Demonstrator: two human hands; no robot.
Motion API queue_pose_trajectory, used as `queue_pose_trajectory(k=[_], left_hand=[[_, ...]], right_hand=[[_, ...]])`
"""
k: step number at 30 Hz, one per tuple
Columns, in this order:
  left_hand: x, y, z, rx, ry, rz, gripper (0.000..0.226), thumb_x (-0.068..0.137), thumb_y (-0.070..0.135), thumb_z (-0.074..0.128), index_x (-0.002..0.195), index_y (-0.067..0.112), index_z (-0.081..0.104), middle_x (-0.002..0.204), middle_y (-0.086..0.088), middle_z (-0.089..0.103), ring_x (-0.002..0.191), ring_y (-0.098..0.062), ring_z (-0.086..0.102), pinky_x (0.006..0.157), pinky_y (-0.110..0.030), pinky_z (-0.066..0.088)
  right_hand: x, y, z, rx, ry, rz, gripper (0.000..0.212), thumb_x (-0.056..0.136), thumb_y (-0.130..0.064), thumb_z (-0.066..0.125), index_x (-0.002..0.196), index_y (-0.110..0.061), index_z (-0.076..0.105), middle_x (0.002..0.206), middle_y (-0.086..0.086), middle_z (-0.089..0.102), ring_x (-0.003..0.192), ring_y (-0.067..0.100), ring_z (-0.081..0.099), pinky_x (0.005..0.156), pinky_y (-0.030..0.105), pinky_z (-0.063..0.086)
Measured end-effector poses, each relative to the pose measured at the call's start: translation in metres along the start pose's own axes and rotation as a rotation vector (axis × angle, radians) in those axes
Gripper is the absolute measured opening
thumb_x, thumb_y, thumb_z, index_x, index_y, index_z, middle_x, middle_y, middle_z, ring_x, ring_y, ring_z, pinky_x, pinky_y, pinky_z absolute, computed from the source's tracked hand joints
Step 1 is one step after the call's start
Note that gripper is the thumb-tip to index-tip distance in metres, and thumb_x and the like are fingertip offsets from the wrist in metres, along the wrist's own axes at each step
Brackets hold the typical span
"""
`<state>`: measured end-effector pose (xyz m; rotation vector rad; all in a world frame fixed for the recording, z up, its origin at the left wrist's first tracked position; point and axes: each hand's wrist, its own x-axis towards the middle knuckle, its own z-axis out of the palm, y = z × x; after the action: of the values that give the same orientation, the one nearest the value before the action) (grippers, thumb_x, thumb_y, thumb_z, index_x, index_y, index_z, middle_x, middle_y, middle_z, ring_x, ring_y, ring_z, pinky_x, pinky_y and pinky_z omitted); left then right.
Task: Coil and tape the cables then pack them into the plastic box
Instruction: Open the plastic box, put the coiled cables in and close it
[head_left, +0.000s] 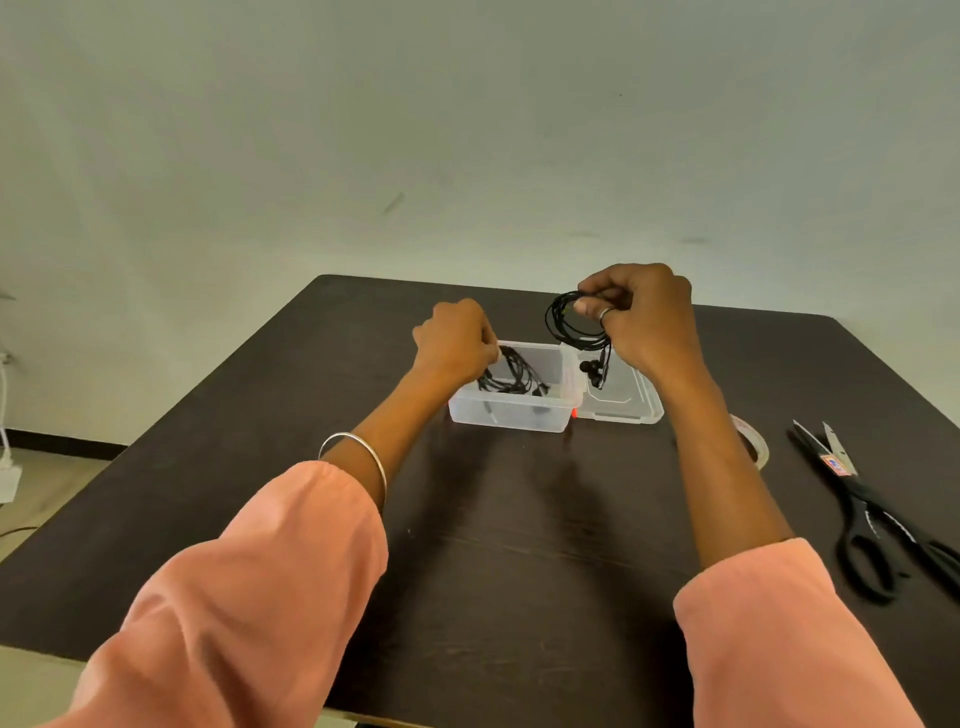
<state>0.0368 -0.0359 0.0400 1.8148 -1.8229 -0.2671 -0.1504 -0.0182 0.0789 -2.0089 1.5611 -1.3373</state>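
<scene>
The dark tabletop (519, 519) carries a clear plastic box (511, 410), open, set toward 12 o'clock from the person. Its lid (623, 405) lies flat just beside it at 3 o'clock, touching or nearly touching the box wall; which cannot be told.

Left hand (457, 338): positioned at the box's 9 o'clock rim, fingers curled. The grip pinches a black cable (511, 376), a loose tangle that trails from the fingertips down into the box. Further dark pieces show through the front wall at the box floor; what they are cannot be made out.

Right hand (644, 317): raised above the seam between box and lid, at 1 o'clock from the box. The grip is closed around 1 coiled black cable (569, 325), thumb and fingers pinching the top of the loop. The coil hangs free at the hand's 9 o'clock side, with earbud ends (595, 371) dangling below it over the lid. A ring (605, 313) sits on 1 finger.

A roll of clear tape (753, 441) lies on the tabletop at 3 o'clock from the lid, partly hidden behind the right forearm. Black-handled scissors (872, 514) lie at 4 o'clock, well apart from the box, blades pointing to 11 o'clock. The left wrist carries a silver bangle (358, 462); both arms wear pink sleeves (249, 597).
</scene>
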Motion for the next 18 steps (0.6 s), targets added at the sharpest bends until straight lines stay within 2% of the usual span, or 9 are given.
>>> queue_pose_trajectory(k=[2, 4, 6, 9, 11, 15, 18], left_hand=[[-0.003, -0.004, 0.007, 0.212, 0.048, 0.027, 0.012, 0.085, 0.015, 0.061, 0.089, 0.015, 0.072, 0.086, -0.004, 0.07, 0.091, -0.027, 0.063, 0.102, -0.05, 0.032], [-0.004, -0.008, 0.013, 0.357, 0.09, 0.062, 0.008, 0.086, 0.02, 0.062, 0.087, 0.016, 0.069, 0.088, -0.007, 0.069, 0.105, -0.028, 0.057, 0.106, -0.056, 0.023], [-0.004, -0.011, 0.015, 0.486, 0.115, 0.072, 0.007, 0.084, 0.022, 0.067, 0.081, 0.017, 0.064, 0.102, -0.011, 0.067, 0.124, -0.033, 0.045, 0.107, -0.06, 0.019], [-0.001, -0.013, 0.015, 0.602, 0.106, 0.037, 0.015, 0.08, 0.024, 0.075, 0.09, 0.016, 0.068, 0.126, -0.016, 0.056, 0.136, -0.039, 0.03, 0.107, -0.064, 0.016], [0.002, -0.014, 0.015, 0.591, 0.085, 0.0, 0.023, 0.079, 0.024, 0.076, 0.099, 0.016, 0.068, 0.131, -0.015, 0.053, 0.137, -0.039, 0.03, 0.106, -0.065, 0.018], [0.006, -0.015, 0.016, 0.376, 0.036, -0.148, 0.041, 0.079, 0.02, 0.076, 0.115, 0.016, 0.059, 0.126, -0.013, 0.056, 0.131, -0.038, 0.04, 0.103, -0.06, 0.028], [0.006, -0.016, 0.018, 0.313, 0.02, -0.214, 0.056, 0.076, 0.026, 0.078, 0.122, 0.012, 0.05, 0.126, -0.015, 0.058, 0.128, -0.039, 0.044, 0.103, -0.056, 0.032]], right_hand=[[-0.001, 0.002, 0.004, 0.006, -0.011, 0.012, 0.017, 0.082, -0.007, 0.073, 0.098, -0.011, 0.073, 0.082, 0.004, 0.068, 0.075, 0.011, 0.062, 0.067, 0.008, 0.044], [-0.002, 0.002, 0.008, -0.005, -0.023, 0.01, 0.017, 0.082, -0.008, 0.073, 0.099, -0.01, 0.073, 0.081, 0.002, 0.068, 0.074, 0.009, 0.061, 0.067, 0.008, 0.043], [-0.001, 0.002, 0.011, -0.014, -0.036, 0.004, 0.018, 0.082, -0.008, 0.074, 0.099, -0.01, 0.073, 0.082, 0.002, 0.068, 0.075, 0.01, 0.062, 0.067, 0.009, 0.043], [0.001, 0.001, 0.012, -0.022, -0.04, -0.005, 0.018, 0.081, -0.007, 0.074, 0.099, -0.01, 0.074, 0.083, 0.002, 0.069, 0.074, 0.01, 0.062, 0.067, 0.007, 0.042], [0.004, -0.002, 0.011, -0.034, -0.038, -0.027, 0.019, 0.081, -0.006, 0.074, 0.099, -0.01, 0.074, 0.081, 0.001, 0.068, 0.074, 0.009, 0.062, 0.067, 0.007, 0.042], [0.012, -0.01, 0.016, -0.049, -0.066, -0.048, 0.02, 0.08, -0.006, 0.075, 0.099, -0.009, 0.074, 0.08, -0.003, 0.066, 0.068, 0.0, 0.059, 0.067, 0.004, 0.041], [0.015, -0.017, 0.026, -0.064, -0.132, -0.025, 0.021, 0.078, -0.004, 0.076, 0.099, -0.008, 0.074, 0.082, 0.001, 0.068, 0.063, -0.004, 0.056, 0.064, 0.003, 0.041]])
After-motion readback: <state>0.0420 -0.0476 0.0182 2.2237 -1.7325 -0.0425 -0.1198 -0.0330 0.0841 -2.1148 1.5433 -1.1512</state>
